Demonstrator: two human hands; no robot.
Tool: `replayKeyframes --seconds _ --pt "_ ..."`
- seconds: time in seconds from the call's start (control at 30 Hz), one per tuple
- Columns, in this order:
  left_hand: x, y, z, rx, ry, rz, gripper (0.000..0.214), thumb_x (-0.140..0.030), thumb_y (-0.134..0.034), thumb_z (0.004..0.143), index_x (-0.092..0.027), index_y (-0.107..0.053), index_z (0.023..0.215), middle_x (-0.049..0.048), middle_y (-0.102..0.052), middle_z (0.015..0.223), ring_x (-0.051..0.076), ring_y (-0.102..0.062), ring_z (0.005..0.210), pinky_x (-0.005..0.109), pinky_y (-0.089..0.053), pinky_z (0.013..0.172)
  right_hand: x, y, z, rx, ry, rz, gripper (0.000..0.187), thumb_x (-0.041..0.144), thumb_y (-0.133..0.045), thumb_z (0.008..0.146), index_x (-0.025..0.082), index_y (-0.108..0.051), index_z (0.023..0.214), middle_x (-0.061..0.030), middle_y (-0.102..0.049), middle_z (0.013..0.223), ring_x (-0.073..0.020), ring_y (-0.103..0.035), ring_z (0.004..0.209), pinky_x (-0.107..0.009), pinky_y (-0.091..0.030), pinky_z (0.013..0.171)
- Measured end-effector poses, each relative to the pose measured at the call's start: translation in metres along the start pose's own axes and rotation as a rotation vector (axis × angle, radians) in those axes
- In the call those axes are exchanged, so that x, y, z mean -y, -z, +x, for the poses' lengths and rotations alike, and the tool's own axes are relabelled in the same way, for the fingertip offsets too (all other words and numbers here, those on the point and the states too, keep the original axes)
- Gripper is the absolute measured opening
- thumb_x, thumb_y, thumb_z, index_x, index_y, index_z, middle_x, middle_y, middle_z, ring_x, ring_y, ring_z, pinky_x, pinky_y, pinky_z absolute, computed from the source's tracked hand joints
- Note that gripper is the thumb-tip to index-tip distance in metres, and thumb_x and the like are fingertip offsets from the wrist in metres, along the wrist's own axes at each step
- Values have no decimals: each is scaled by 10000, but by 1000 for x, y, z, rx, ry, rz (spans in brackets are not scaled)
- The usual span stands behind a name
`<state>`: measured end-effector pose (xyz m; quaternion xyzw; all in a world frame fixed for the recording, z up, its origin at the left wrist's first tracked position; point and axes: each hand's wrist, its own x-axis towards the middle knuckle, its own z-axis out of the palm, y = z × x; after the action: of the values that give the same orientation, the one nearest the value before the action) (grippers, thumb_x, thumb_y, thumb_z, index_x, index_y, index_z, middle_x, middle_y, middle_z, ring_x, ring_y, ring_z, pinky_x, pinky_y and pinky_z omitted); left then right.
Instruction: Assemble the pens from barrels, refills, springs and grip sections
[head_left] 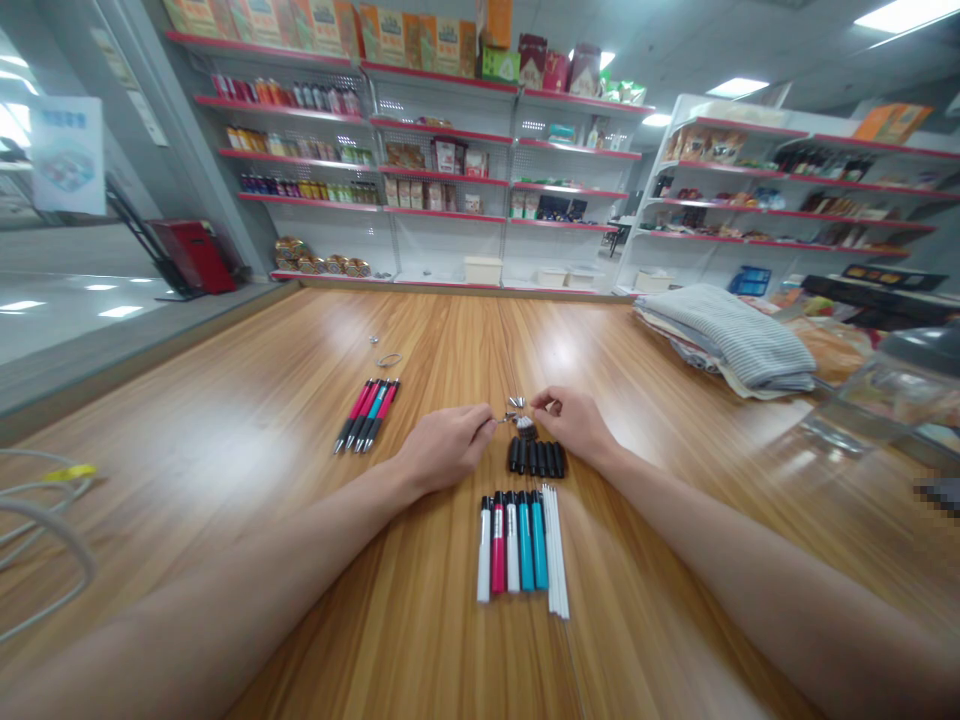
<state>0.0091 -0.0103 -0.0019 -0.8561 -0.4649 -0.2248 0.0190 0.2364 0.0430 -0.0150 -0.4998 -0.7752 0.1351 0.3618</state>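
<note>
My left hand (448, 442) is closed in a pinch just left of the small pen parts; a thin, silvery bit shows at its fingertips, too small to name. On the other side of the parts, my right hand (576, 420) has thumb and forefinger together, and what they hold is hidden. Between the hands lie silvery pen tips (517, 402) and a cluster of small white pieces (526, 426). Nearer me is a row of black pen grips (536, 457). Below that lie white, pink and blue pen barrels (511, 545) beside white ink refills (556, 552).
Several assembled pens (367, 415) lie left of my left hand, with a thin wire ring (388, 360) beyond. Folded striped cloth (731, 335) and a clear container (862, 400) occupy the right side. A white cable (71, 540) curls at the left edge. Stocked shelves (442, 175) stand behind the table.
</note>
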Motion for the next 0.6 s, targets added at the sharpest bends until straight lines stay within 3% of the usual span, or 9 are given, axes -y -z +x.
replayKeyframes --seconds 0.47,0.6 --pt "-1 1 0 7 10 -7 291 -364 -306 960 -205 -539 889 42 -658 839 180 -622 773 274 -418 666 -6 -1 0 -2 -19 -17 138 215 -600 756 177 -692 851 -22 -691 772 -121 -601 650 -241 -470 657" --pt "-1 2 0 1 17 -19 292 -361 -319 957 -201 -553 888 48 -662 853 179 -624 779 273 -432 682 27 12 -3 -152 -50 18 130 226 -589 781 166 -686 843 -26 -676 734 -124 -585 615 -258 -476 638"
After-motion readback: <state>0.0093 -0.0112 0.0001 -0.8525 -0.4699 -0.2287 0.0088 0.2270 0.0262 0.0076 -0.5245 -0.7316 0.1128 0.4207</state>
